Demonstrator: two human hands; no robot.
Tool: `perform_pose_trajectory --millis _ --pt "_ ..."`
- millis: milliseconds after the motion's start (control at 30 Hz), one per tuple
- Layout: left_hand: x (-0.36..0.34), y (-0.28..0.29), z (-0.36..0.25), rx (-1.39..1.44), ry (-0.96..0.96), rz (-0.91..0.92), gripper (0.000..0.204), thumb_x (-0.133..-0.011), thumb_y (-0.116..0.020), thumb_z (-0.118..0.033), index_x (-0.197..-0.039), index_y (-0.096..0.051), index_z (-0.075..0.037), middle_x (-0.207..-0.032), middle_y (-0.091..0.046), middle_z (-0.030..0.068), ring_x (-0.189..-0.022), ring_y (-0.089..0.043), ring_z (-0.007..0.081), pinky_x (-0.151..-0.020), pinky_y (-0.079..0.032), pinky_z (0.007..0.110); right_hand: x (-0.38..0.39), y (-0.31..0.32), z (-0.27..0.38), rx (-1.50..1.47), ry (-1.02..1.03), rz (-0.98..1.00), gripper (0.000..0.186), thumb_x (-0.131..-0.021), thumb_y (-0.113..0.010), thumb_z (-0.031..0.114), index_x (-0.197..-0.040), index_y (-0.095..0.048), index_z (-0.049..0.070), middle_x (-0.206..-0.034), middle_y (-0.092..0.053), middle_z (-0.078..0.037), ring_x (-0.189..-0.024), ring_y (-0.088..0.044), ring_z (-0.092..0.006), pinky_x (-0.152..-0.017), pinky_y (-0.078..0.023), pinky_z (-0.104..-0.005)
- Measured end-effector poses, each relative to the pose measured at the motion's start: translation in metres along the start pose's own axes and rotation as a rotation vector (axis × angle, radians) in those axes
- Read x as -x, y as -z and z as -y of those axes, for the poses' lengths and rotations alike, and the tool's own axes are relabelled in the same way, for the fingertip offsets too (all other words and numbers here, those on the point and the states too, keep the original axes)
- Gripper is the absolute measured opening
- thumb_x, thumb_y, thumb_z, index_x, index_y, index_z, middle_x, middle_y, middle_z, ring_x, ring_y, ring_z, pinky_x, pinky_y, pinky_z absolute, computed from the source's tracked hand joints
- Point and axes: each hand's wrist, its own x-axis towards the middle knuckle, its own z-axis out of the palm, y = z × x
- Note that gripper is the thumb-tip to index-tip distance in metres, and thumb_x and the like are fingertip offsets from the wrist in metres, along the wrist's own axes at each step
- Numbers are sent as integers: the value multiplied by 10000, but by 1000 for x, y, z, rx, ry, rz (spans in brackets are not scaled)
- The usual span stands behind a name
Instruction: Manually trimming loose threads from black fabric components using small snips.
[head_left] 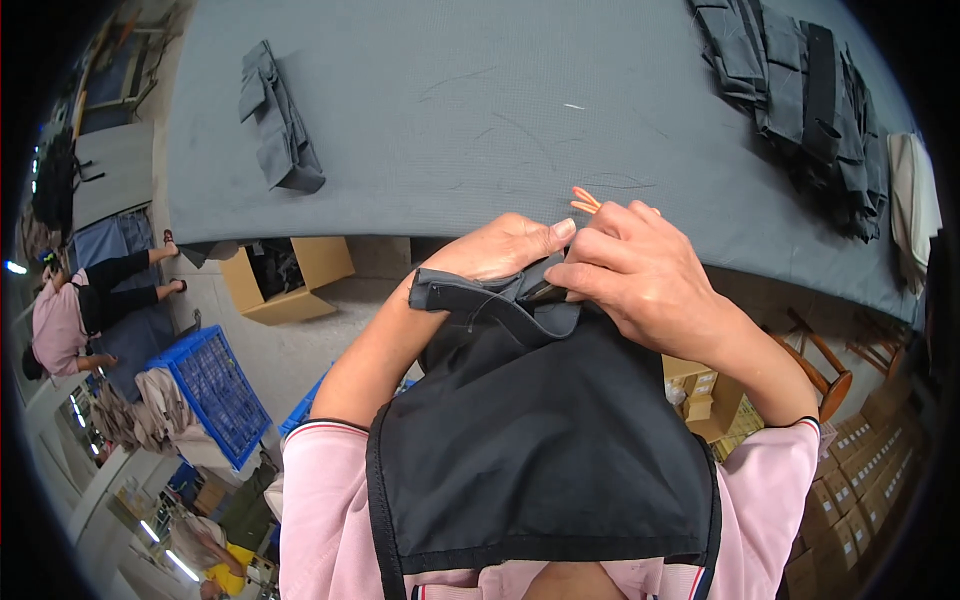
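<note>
Grey table (400, 150); inward-turned left hand (497, 246) and right hand (638, 268); strip (500, 309) in both grips

No text, brand, number or sign is legible. White rectangular labels (845, 491) are affixed to the stacked brown cardboard cartons (818, 507), located on the near side of the grey-covered worktable (400, 130), toward its right end; any print is too small to read.

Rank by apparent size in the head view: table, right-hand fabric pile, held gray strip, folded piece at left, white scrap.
1. Table
2. Fabric pile
3. Held strip and folded piece: look alike, order unsure
4. White scrap
</note>
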Motion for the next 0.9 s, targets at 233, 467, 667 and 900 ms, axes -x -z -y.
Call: perform_pose_trajectory --millis 233,467,667,900 --pt "1 -7 2 17 -115 -28 625 -906 -461 -545 -900 -657 49 -759 -609 56 -740 -502 95 -668 -430 255 -6 0 11 182 127 -46 119 -631 -647 95 -705 -556 80 -703 -476 -16 -697 -495 -171 -596 -405 -288" --pt "2 -2 -3 -52 -26 48 633 -913 -447 -541 -980 -653 54 -920 -639 116 -898 -537 134 -791 -431 265 -6 -4 12 107 51 -91 117 -636 -636 80 -622 -519 87 -683 -456 -14 -662 -477 -160 -603 -419 -287" --pt "2 -3 -1 1 -90 65 558 -945 -447 -455 -986 -651 63 -929 -641 98 -900 -537 126 -812 -437 263 -6 -6 8 167 147 -103 84 -600 -616 103 -644 -548 81 -689 -454 -7 -681 -478 -164 -601 -404 -288" --pt "4 -2 0 99 -118 79 519 -956 -440 -424 -992 -657 46 -922 -645 83 -884 -540 114 -798 -442 251 -4 -6 5 140 115 -90 101 -586 -620 95 -675 -579 73 -698 -467 -4 -697 -484 -166 -592 -394 -298"
